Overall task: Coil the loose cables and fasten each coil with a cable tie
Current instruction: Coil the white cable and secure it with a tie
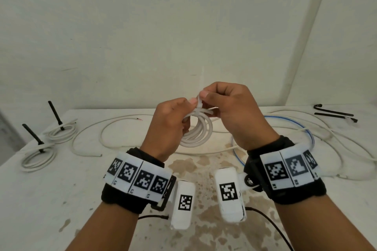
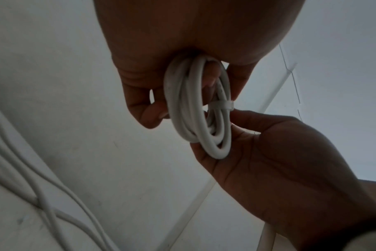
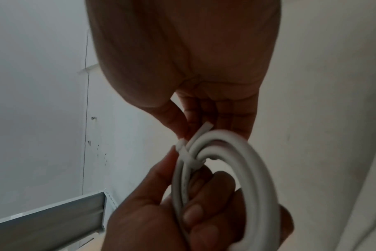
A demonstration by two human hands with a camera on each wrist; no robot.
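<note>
Above the table I hold a small coil of white cable. My left hand grips the coil with its fingers curled through the loops. A white cable tie is wrapped around the top of the coil. My right hand pinches the tie's strap just above its head, thumb against forefinger. In the right wrist view the tie crosses the strands of the coil close to my right hand. The tie's loose tail is hidden among my fingers.
Two coils bound with black ties lie at the left of the stained white table. Loose white cables and a blue cable sprawl across the back. Spare black ties lie far right. A wall stands close behind.
</note>
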